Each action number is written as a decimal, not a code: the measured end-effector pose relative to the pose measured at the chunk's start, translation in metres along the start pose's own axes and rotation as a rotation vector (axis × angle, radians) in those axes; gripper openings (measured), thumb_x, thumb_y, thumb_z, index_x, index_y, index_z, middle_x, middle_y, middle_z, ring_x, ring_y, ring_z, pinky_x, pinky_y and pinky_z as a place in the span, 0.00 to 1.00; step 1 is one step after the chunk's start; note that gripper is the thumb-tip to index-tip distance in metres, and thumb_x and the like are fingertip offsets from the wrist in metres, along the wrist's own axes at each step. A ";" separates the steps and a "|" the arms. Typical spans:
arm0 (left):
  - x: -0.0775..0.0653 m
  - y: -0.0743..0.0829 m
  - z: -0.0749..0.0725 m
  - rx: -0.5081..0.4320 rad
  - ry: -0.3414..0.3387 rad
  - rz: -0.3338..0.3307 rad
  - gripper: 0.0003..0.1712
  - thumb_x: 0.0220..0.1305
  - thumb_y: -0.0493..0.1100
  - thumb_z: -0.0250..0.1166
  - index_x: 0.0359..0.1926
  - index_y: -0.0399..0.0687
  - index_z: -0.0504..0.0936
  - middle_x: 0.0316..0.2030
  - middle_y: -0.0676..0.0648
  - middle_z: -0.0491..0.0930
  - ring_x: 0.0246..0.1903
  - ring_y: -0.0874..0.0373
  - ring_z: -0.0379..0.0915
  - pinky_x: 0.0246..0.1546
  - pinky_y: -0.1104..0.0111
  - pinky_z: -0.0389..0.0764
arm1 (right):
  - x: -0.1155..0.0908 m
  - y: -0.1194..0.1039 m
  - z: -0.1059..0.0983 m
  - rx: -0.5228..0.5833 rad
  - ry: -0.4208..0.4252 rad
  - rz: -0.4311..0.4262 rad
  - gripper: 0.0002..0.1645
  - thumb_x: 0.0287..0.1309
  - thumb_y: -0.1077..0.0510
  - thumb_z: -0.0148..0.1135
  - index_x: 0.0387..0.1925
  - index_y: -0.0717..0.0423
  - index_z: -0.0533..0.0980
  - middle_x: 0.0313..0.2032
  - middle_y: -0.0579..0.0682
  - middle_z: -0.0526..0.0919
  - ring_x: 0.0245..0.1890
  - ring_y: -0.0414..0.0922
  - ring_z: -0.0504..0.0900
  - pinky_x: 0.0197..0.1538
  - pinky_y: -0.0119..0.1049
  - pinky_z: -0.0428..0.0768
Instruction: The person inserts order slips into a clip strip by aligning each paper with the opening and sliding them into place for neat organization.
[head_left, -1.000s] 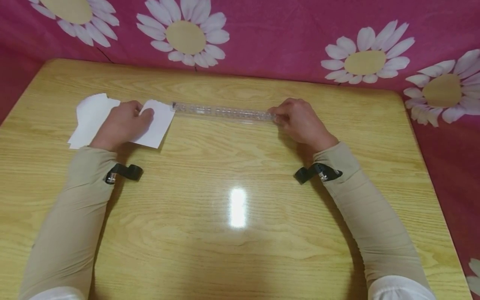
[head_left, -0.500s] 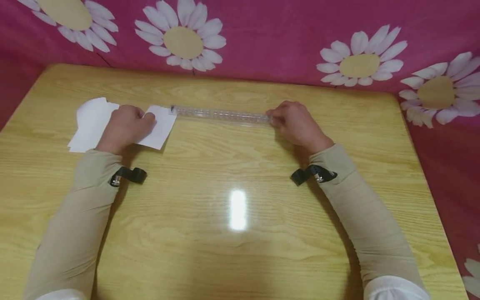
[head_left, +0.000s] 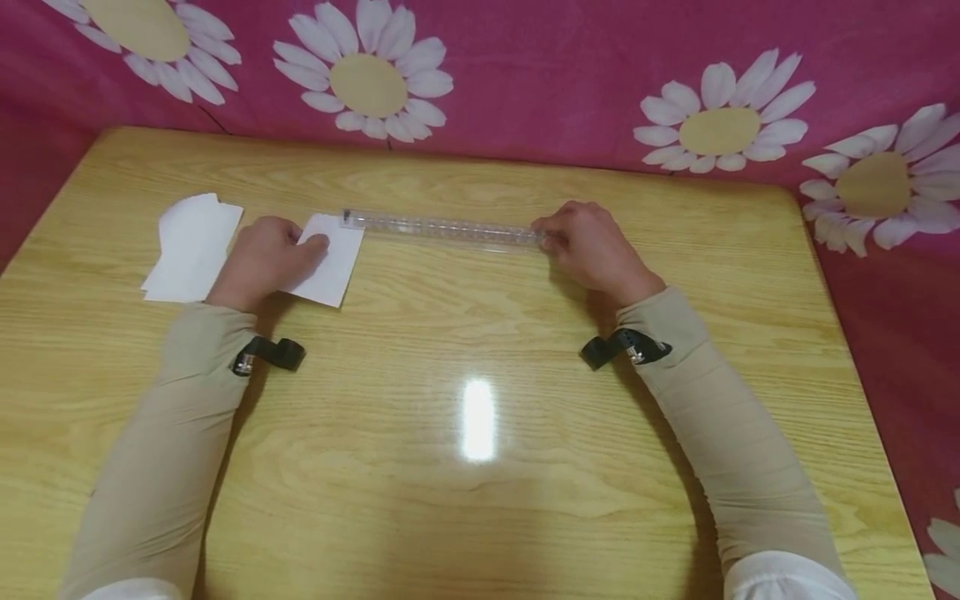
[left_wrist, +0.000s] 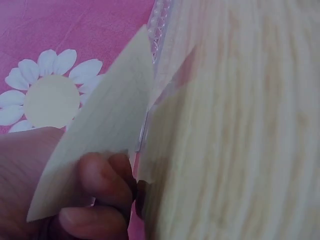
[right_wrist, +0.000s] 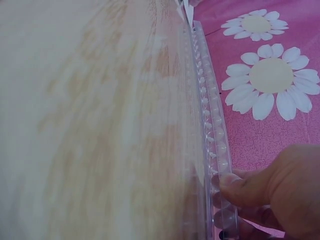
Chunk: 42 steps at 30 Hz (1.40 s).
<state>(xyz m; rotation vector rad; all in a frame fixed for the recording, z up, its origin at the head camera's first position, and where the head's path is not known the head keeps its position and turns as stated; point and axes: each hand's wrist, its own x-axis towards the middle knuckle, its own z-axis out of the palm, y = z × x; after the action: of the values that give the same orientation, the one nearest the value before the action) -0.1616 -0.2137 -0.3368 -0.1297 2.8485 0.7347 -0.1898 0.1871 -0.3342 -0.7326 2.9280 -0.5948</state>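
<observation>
My left hand [head_left: 266, 258] pinches a small white sheet of paper [head_left: 339, 265] between thumb and fingers. In the left wrist view the sheet [left_wrist: 107, 115] stands tilted, with curled fingertips against its lower part. The sheet's upper right corner meets the left end of a long clear plastic strip [head_left: 442, 227]. My right hand [head_left: 596, 250] pinches the strip's right end. In the right wrist view the strip [right_wrist: 212, 115] shows a row of round bumps along its length, and the thumb presses on its near end. More white paper [head_left: 193, 250] lies just left of the left hand.
The wood-grain table [head_left: 480, 350] runs under both hands and bears a bright light reflection. Behind it hangs a magenta cloth [head_left: 540, 75] with large white daisies. Black straps [head_left: 277, 354] sit at both wrists over beige sleeves.
My left hand has shifted slightly right and towards me with its sheet, widening the gap to the paper at left. The right hand and the strip stay nearly still.
</observation>
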 end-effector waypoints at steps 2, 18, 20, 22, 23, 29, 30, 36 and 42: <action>0.000 0.001 0.001 -0.004 -0.005 -0.001 0.27 0.72 0.57 0.55 0.24 0.41 0.73 0.21 0.47 0.68 0.31 0.48 0.66 0.32 0.62 0.65 | 0.001 0.001 0.000 0.000 -0.003 0.006 0.18 0.68 0.64 0.61 0.57 0.60 0.83 0.49 0.63 0.88 0.52 0.60 0.84 0.62 0.55 0.77; 0.000 0.015 0.009 -0.034 -0.004 0.035 0.27 0.72 0.58 0.57 0.33 0.36 0.81 0.25 0.44 0.76 0.32 0.48 0.71 0.31 0.64 0.68 | -0.003 0.003 -0.001 0.015 -0.012 0.021 0.19 0.67 0.66 0.59 0.56 0.61 0.83 0.47 0.63 0.88 0.50 0.59 0.83 0.66 0.56 0.73; 0.000 0.017 0.010 -0.037 -0.012 0.032 0.27 0.72 0.58 0.56 0.36 0.35 0.82 0.27 0.43 0.77 0.33 0.47 0.71 0.32 0.64 0.68 | -0.003 0.003 -0.001 0.013 -0.010 0.018 0.19 0.66 0.66 0.59 0.56 0.61 0.83 0.47 0.63 0.88 0.50 0.59 0.83 0.66 0.56 0.73; 0.000 0.019 0.010 -0.037 -0.020 0.039 0.27 0.72 0.57 0.57 0.38 0.34 0.82 0.29 0.41 0.78 0.34 0.47 0.72 0.33 0.63 0.68 | -0.002 0.003 -0.002 0.011 -0.010 0.016 0.19 0.66 0.66 0.59 0.56 0.61 0.83 0.47 0.63 0.88 0.50 0.59 0.83 0.66 0.56 0.73; 0.000 0.020 0.010 -0.036 -0.023 0.041 0.28 0.72 0.57 0.57 0.39 0.33 0.81 0.30 0.40 0.78 0.34 0.46 0.72 0.33 0.63 0.69 | -0.002 0.004 -0.002 0.010 -0.010 0.016 0.19 0.66 0.66 0.59 0.56 0.61 0.83 0.47 0.63 0.88 0.50 0.59 0.83 0.66 0.56 0.73; -0.001 0.026 0.011 -0.043 -0.038 0.059 0.27 0.72 0.56 0.57 0.41 0.32 0.81 0.30 0.41 0.78 0.34 0.47 0.72 0.34 0.63 0.69 | -0.002 0.003 -0.002 0.010 -0.003 0.009 0.18 0.66 0.66 0.60 0.56 0.62 0.83 0.46 0.64 0.88 0.50 0.59 0.83 0.65 0.56 0.73; -0.001 0.027 0.011 -0.045 -0.043 0.062 0.26 0.72 0.56 0.57 0.41 0.32 0.80 0.30 0.41 0.78 0.34 0.47 0.72 0.34 0.63 0.69 | -0.003 0.002 -0.002 0.014 -0.003 0.009 0.18 0.66 0.66 0.60 0.56 0.62 0.83 0.46 0.64 0.88 0.49 0.59 0.83 0.65 0.56 0.74; -0.006 0.027 0.012 -0.040 -0.058 0.066 0.25 0.72 0.55 0.58 0.40 0.32 0.79 0.26 0.44 0.73 0.33 0.47 0.70 0.34 0.63 0.68 | -0.002 0.000 0.001 0.025 -0.002 -0.008 0.18 0.65 0.66 0.61 0.55 0.62 0.83 0.45 0.63 0.88 0.49 0.59 0.84 0.63 0.56 0.75; -0.006 0.029 0.013 -0.040 -0.060 0.064 0.26 0.72 0.54 0.59 0.45 0.30 0.79 0.29 0.41 0.75 0.35 0.47 0.70 0.35 0.63 0.69 | -0.002 -0.001 -0.001 0.016 0.010 -0.018 0.18 0.66 0.66 0.60 0.55 0.61 0.84 0.45 0.63 0.88 0.48 0.59 0.84 0.62 0.56 0.76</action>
<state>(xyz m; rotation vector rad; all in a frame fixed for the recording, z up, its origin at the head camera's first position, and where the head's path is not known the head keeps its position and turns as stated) -0.1578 -0.1817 -0.3333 -0.0217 2.7932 0.7951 -0.1881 0.1876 -0.3332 -0.7570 2.9259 -0.6242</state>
